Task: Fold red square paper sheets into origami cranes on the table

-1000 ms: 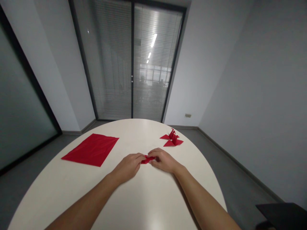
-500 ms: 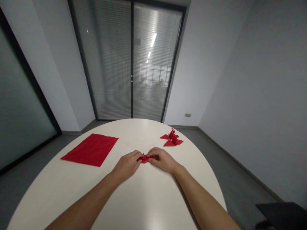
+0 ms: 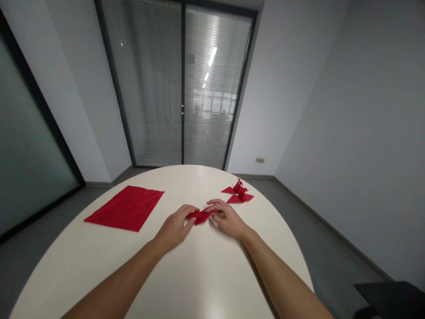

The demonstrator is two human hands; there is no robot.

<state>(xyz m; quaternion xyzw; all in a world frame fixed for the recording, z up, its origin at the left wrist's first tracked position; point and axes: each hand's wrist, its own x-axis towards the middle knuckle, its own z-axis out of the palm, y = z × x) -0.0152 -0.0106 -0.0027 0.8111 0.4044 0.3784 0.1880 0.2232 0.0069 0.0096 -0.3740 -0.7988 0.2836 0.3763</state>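
Observation:
A small piece of folded red paper (image 3: 200, 217) is between my hands near the middle of the table, with a little point standing up from its top. My left hand (image 3: 174, 227) pinches its left end between thumb and fingers. At the right end, the fingers of my right hand (image 3: 229, 218) are curled over the paper, with the thumb tucked beneath and one finger lifted. My hands cover both ends of the fold. Beyond the right hand rest red paper cranes (image 3: 241, 197), close together with wings spread.
A flat red sheet of paper (image 3: 128, 208) with creases lies on the left of the round white table (image 3: 186, 274). A black chair-like object (image 3: 395, 297) stands at the lower right. Behind the table is a glass partition with blinds (image 3: 159, 97).
My fingers have shifted on the folded paper, and more of it shows, with a point raised. A finger of my right hand has lifted and stretched out. The sheet and cranes have not moved.

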